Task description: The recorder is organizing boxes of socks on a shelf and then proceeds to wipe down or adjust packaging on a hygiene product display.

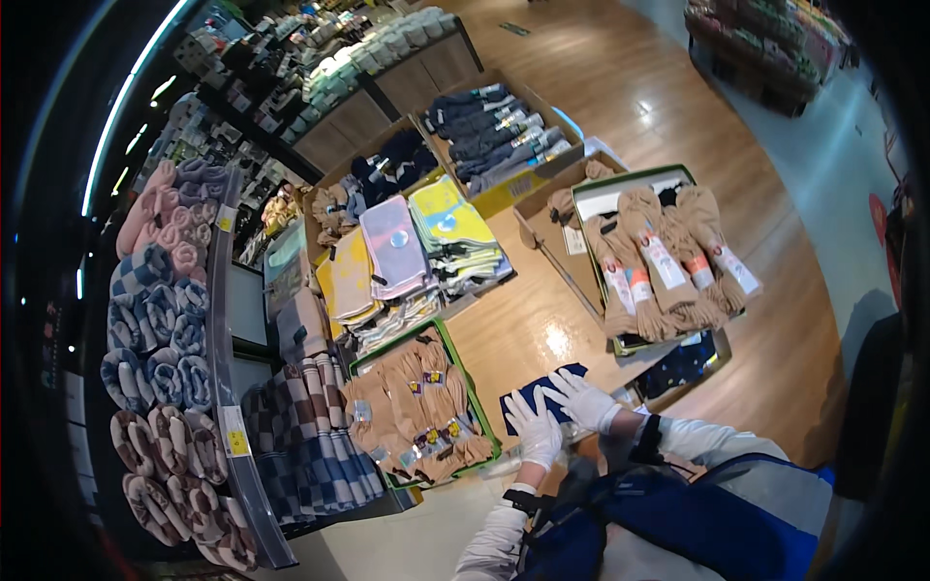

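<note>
Side by side, my two white-gloved hands press down on a piece of navy cloth (pixel 558 413) that lies flat on the wooden tabletop. My left hand (pixel 535 433) covers its left part with the fingers spread out. Stretched across the right part is my right hand (pixel 583 401), its fingers also extended. The cloth's kind is hard to make out under the gloves. Left of my hands sits a green-edged box (pixel 449 341) of tan stockings (pixel 412 397). Beyond my right hand stands another green-edged box (pixel 579 208) with tan bundled hosiery (pixel 654 247) in labelled bands.
Yellow and lilac folded textiles (pixel 395 247) are stacked behind the tabletop (pixel 542 324). Cartons of dark socks (pixel 494 131) stand farther back. At left, a shelf holds rolled blankets (pixel 160 310) and checked folded cloths (pixel 325 436). Wooden floor (pixel 659 107) runs along the right.
</note>
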`<state>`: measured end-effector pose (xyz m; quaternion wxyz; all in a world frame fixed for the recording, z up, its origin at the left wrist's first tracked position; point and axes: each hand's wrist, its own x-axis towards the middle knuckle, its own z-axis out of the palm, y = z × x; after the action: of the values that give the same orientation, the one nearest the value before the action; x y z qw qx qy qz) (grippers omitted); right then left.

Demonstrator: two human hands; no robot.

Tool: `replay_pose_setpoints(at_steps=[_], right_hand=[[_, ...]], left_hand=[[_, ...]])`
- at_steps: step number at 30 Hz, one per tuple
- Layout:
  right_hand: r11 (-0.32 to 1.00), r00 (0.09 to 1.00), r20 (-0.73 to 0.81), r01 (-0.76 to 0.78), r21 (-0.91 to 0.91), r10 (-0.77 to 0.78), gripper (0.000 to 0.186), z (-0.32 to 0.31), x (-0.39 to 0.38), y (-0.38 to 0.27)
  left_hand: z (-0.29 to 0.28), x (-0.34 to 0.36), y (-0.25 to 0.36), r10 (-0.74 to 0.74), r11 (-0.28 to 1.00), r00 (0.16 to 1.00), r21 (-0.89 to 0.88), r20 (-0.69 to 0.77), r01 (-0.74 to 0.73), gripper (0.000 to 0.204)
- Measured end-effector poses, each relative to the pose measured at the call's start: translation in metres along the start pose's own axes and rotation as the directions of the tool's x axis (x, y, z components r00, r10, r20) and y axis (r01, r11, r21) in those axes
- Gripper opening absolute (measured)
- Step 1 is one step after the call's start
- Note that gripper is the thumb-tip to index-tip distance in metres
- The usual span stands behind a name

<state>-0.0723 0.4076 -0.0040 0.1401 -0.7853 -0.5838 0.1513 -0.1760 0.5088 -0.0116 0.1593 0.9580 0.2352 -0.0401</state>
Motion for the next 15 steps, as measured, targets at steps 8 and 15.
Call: replay_pose_setpoints(at_steps=[8, 15], right_hand=[[0.993, 0.974, -0.195, -0.107, 0.059, 0.116, 0.05, -0.001, 0.054, 0.051], [0.969, 0.938, -0.245, -0.243, 0.045, 0.246, 0.052, -0.021, 0.11, 0.065]], left_hand=[[0.014, 0.083, 0.003, 0.028, 0.999, 0.976, -0.024, -0.217, -0.034, 0.055], [-0.016, 0.15, 0.001, -0.021, 1.0, 0.984, 0.002, -0.177, 0.021, 0.056]])
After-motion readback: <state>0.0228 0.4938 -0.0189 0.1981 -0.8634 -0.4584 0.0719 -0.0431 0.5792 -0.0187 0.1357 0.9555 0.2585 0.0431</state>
